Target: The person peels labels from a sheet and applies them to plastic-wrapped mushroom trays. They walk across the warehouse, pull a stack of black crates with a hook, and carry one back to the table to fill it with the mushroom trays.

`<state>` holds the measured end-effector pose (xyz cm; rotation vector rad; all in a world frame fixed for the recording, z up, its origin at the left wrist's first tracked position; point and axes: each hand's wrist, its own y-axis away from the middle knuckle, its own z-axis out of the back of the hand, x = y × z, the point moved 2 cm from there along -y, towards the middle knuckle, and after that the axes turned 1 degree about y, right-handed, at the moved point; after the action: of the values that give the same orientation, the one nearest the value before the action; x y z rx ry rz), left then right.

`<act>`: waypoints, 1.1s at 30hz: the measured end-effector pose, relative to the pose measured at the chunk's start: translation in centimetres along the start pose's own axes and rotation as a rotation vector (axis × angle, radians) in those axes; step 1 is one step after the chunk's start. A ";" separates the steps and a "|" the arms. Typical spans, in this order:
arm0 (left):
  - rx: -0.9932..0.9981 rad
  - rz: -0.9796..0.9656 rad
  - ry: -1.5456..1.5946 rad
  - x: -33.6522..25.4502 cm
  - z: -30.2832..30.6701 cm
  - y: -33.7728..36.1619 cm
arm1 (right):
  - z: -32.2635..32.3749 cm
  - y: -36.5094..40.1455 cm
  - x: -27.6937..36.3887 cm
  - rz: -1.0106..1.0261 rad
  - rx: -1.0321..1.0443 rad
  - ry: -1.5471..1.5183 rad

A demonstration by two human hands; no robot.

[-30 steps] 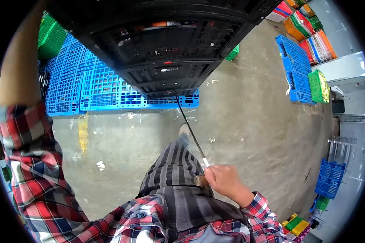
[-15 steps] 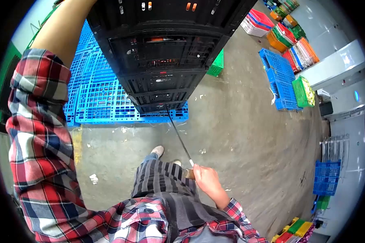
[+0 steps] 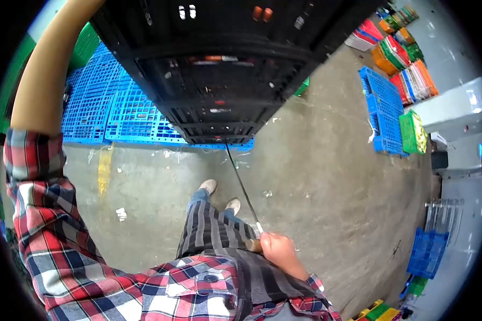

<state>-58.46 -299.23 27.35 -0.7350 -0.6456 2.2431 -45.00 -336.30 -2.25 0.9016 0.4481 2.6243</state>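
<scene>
A tall stack of black plastic crates (image 3: 219,80) rises in front of me on a blue pallet (image 3: 139,115). My right hand (image 3: 276,250) grips the wooden handle of a thin metal rod (image 3: 241,182), which runs forward and down to the bottom crate of the stack. My left arm in a plaid sleeve (image 3: 48,91) reaches up along the left side of the stack; the left hand itself is out of the frame. My feet (image 3: 219,195) stand on the concrete floor just short of the pallet.
More blue pallets (image 3: 385,101) lie on the floor at right, with a green crate (image 3: 412,131) and stacks of coloured crates (image 3: 407,48) behind. A white machine (image 3: 455,107) stands far right. A yellow floor mark (image 3: 104,171) runs at left.
The view has tilted and swung slightly; the crate stack now looms closer overhead. My right hand keeps its hold on the rod, a little lower in the view. My left arm stays raised.
</scene>
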 end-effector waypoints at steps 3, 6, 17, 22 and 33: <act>-0.201 -0.300 -0.247 -0.2 0.1 1.1 | 2.6 -0.6 0.5 0.111 -0.076 -0.021; -0.448 -0.553 -0.379 2.3 -1.4 0.8 | 6.3 -2.9 0.9 0.212 0.012 0.031; -0.295 -0.934 0.147 5.9 -0.8 7.0 | 4.3 -14.2 14.2 -0.024 0.423 -0.331; 0.806 -0.319 0.683 18.2 -4.7 26.7 | -1.3 -14.1 24.9 -0.272 0.556 -0.536; 1.204 0.266 0.987 27.9 -7.2 30.4 | -5.7 -19.4 31.7 -0.582 0.307 -1.474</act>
<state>-84.29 -296.88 -5.56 -1.0805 1.2061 1.6610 -68.32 -307.24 2.67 2.0303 0.5253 0.9142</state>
